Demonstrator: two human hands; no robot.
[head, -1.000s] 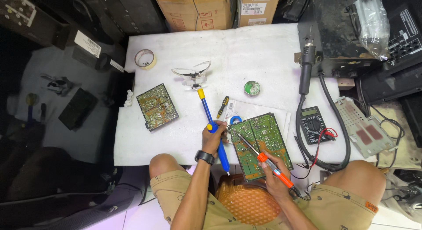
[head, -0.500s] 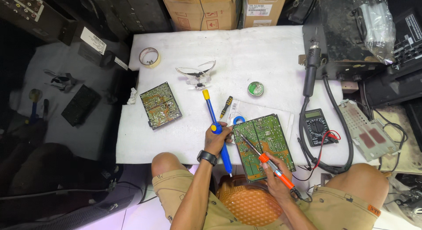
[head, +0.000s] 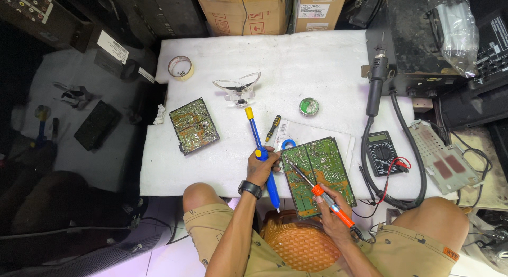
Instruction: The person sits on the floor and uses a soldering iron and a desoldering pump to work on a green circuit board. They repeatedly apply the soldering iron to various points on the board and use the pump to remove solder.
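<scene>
R grip (head: 329, 207) on soldering iron (head: 317, 191), tip on board (head: 317, 173); cord hidden

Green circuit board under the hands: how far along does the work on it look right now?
Laid out: the green circuit board lies solder side up on the white mat. In hand: the right hand puts the orange-handled soldering iron tip on it, and the left hand holds the blue desoldering pump beside it. Untouched: the second board and multimeter.

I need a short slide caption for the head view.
Left hand holds blue pump; right hand holds iron on board.
</scene>
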